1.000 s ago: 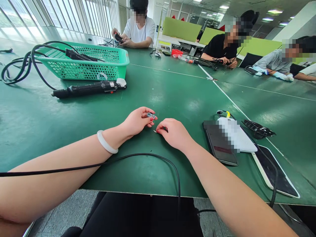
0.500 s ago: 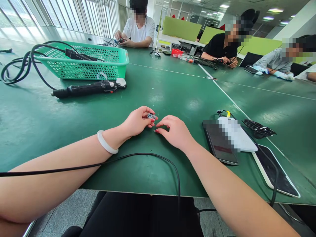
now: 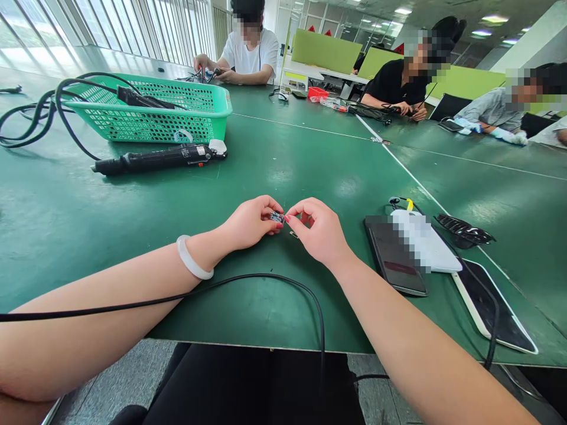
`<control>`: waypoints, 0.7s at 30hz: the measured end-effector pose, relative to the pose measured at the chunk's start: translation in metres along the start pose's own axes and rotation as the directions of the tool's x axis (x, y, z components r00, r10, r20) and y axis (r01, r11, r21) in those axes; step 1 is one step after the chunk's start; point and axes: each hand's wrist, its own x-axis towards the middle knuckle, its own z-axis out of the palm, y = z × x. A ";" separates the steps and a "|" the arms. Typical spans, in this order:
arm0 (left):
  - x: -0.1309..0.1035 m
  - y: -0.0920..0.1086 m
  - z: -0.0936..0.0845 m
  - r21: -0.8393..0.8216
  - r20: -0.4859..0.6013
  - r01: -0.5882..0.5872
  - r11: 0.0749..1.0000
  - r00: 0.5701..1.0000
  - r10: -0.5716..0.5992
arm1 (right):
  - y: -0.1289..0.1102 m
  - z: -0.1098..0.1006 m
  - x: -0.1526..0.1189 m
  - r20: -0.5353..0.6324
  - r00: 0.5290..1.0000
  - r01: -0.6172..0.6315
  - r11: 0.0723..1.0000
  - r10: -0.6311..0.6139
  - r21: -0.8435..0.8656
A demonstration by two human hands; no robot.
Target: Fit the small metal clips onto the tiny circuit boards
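Between its thumb and fingers, my left hand (image 3: 251,223) holds a small dark and silver part (image 3: 277,217) just above the green table (image 3: 248,313). My right hand (image 3: 319,232) is pinched right beside that part, thumb and forefinger together at its right end. Whatever those fingertips hold is too small to make out. A tiny light-coloured piece (image 3: 293,234) lies on the table under my right hand. A black cable (image 3: 266,276) runs over my left forearm and bends down past the table's front edge.
A green basket (image 3: 155,115) with black cables stands at the back left, behind a black electric screwdriver (image 3: 159,159). At the right lie a dark phone (image 3: 394,257), a white device (image 3: 425,239), a white-edged tablet (image 3: 496,307) and black glasses (image 3: 465,229). Several people sit across the table.
My right hand has moved up to the small part, its fingertips now at the part's end. My left hand has shifted slightly right and down. The tiny piece on the table shows more clearly.
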 end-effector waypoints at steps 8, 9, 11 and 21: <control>-0.006 0.005 0.002 0.133 0.078 -0.093 0.987 0.993 0.083 | -0.002 0.005 -0.001 -0.012 0.995 -0.097 0.988 0.099 0.123; -0.006 0.005 0.002 0.136 0.077 -0.096 0.986 0.993 0.086 | -0.001 0.005 -0.001 -0.011 0.992 -0.123 0.982 0.126 0.144; -0.005 0.004 0.002 0.141 0.073 -0.106 0.984 0.993 0.096 | 0.000 0.005 0.000 -0.001 0.982 -0.184 0.960 0.189 0.211; -0.006 0.005 0.003 0.130 0.056 -0.094 0.987 0.995 0.088 | 0.001 0.008 0.000 0.077 0.948 -0.312 0.864 0.308 0.394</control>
